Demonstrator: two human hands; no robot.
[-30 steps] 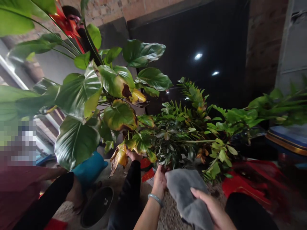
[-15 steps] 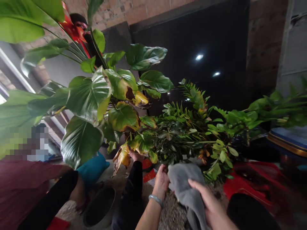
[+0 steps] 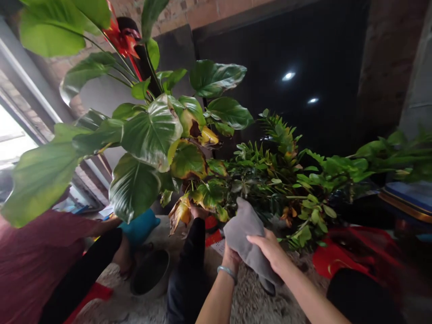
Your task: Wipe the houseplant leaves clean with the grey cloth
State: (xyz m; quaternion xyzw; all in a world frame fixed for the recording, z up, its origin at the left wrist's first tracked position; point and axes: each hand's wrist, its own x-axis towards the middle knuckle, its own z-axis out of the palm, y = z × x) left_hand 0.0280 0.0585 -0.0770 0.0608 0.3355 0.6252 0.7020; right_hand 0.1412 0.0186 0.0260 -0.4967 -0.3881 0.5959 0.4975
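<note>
A soft grey cloth (image 3: pixel 245 231) is held up in front of me, low among the plants. My right hand (image 3: pixel 267 249) is closed on its right side, with the thumb pressed along the top of it. My left hand (image 3: pixel 231 257), with a pale bangle at the wrist, is under the cloth's left edge; its fingers are mostly covered, and they seem closed on the fabric. Just behind the cloth are small dark green leaves (image 3: pixel 248 186). Whether a leaf or stem lies inside the cloth cannot be seen.
A large-leaved plant (image 3: pixel 151 128) with some yellowed leaves rises on the left. A person in a maroon top (image 3: pixel 37 256) sits at left, beside a dark basin (image 3: pixel 150 274). A dark-clothed limb (image 3: pixel 192 256) is left of my hands. Red plastic (image 3: pixel 332 252) lies right.
The cloth and my right hand have moved left, so the cloth now covers my left fingers, which showed before. The whole view has shifted slightly, with the plants now farther right.
</note>
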